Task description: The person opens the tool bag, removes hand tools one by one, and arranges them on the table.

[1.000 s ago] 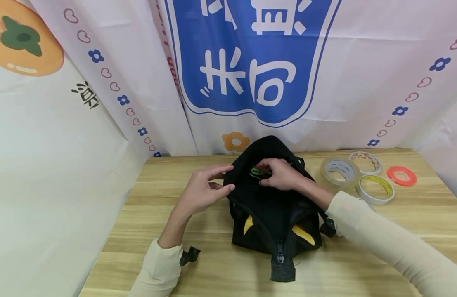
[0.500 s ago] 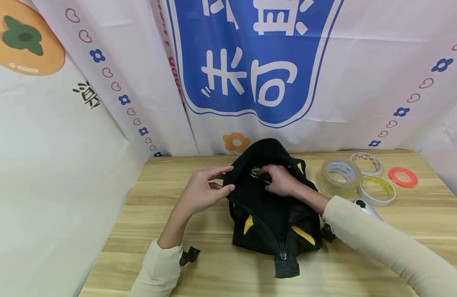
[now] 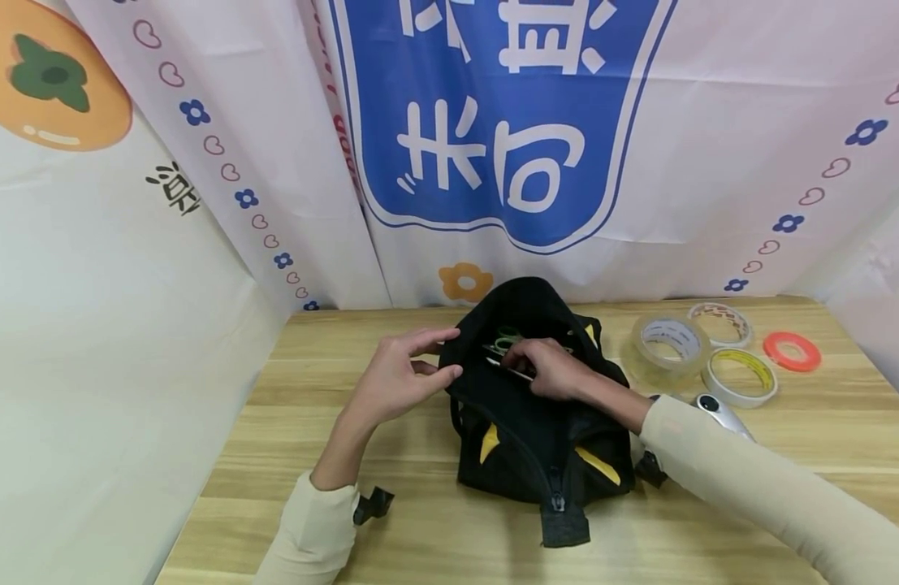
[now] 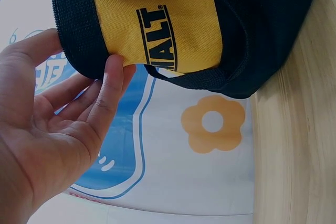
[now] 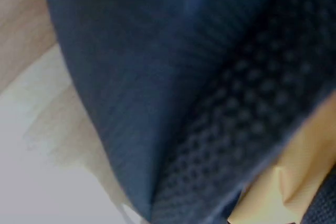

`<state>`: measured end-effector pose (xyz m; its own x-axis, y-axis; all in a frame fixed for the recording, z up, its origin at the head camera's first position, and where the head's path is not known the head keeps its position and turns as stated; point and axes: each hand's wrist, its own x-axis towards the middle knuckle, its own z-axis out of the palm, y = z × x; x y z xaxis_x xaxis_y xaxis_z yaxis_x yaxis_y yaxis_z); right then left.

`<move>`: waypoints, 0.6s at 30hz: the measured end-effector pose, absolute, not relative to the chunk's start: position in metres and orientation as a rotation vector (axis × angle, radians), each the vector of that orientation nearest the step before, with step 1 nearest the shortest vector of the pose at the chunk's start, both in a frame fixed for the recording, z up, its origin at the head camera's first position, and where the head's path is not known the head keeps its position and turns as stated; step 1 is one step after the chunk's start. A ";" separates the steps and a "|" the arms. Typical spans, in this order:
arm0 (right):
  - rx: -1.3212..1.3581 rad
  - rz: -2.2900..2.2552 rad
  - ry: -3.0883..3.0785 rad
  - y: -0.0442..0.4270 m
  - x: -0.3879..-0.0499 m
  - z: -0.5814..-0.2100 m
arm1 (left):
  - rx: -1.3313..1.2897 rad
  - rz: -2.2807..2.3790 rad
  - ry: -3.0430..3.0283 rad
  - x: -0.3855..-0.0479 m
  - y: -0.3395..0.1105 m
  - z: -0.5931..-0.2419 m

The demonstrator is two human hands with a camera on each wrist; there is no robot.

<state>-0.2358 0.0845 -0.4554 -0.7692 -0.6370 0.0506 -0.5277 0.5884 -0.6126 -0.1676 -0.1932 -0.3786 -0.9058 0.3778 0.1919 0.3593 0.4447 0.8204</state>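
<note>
A black and yellow tool bag (image 3: 507, 455) stands unzipped on the table with its mouth spread. My left hand (image 3: 405, 374) pinches the left edge of its mouth; in the left wrist view, thumb and fingers of the left hand (image 4: 68, 114) lie on either side of the rim, beside a yellow panel (image 4: 168, 30) with black lettering. Inside the bag, my right hand (image 3: 555, 370) pinches a thin, light-edged object (image 3: 493, 355), partly covered by the fingers. Green handle loops (image 3: 506, 337), apparently of scissors, lie just beyond it. Black fabric fills most of the right wrist view.
Right of the bag lie a wide clear tape roll (image 3: 668, 345), two white-rimmed tape rolls (image 3: 737, 394) and a red tape roll (image 3: 793, 351). A silver-grey object (image 3: 723, 414) with a dark round spot sits partly behind the right sleeve. A printed curtain (image 3: 712, 179) hangs behind the table.
My right hand has shifted slightly nearer within the bag, away from the green loops. More of the light-edged object shows at its fingertips. The left hand keeps its place on the rim.
</note>
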 end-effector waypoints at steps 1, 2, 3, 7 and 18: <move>-0.987 -0.938 2.614 0.085 -0.236 -0.455 | 0.676 1.500 2.653 -0.168 -0.193 -0.379; -0.996 -0.945 2.587 0.086 -0.236 -0.456 | 0.675 1.501 2.653 -0.168 -0.193 -0.379; -1.007 -0.947 2.563 0.086 -0.236 -0.455 | 0.677 1.501 2.652 -0.168 -0.193 -0.379; -1.002 -0.986 2.503 0.088 -0.235 -0.456 | 0.681 1.510 2.644 -0.169 -0.193 -0.379; -0.893 -0.997 2.560 0.085 -0.235 -0.458 | 0.667 1.508 2.644 -0.168 -0.193 -0.379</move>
<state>-0.2345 0.0851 -0.4578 -0.7801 -0.6256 -0.0114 -0.4533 0.5776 -0.6789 -0.1678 -0.1933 -0.3789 -0.9081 0.3754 0.1854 0.3508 0.4404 0.8264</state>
